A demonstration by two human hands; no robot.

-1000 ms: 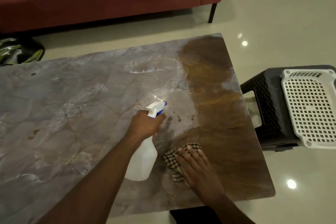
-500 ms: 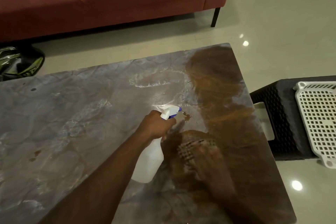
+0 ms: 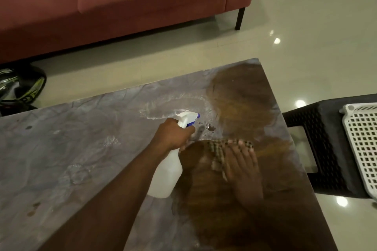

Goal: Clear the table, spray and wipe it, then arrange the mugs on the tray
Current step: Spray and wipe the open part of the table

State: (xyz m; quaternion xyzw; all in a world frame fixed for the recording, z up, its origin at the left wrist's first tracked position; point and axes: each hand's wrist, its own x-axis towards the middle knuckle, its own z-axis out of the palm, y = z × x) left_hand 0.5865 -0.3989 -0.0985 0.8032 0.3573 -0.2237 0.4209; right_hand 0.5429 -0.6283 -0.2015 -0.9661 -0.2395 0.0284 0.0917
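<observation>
The marbled grey table (image 3: 81,149) fills the lower left, with a wet brown-looking patch over its right part. My left hand (image 3: 173,136) grips the neck of a white spray bottle (image 3: 166,177) with a blue nozzle pointing right, held above the table. My right hand (image 3: 242,163) presses flat on a checked cloth (image 3: 220,146) lying on the wet patch, just right of the bottle. A white perforated tray (image 3: 361,144) lies on a black stool at the right edge. No mugs are in view.
A red sofa (image 3: 122,6) stands behind the table across a strip of pale tiled floor. The black wicker stool (image 3: 318,149) stands close to the table's right edge. A dark helmet-like object (image 3: 18,89) lies on the floor at far left.
My right hand has slid the cloth away from me over the wet patch. My left hand with the bottle stays in about the same place. The view has shifted, so the tray sits further right.
</observation>
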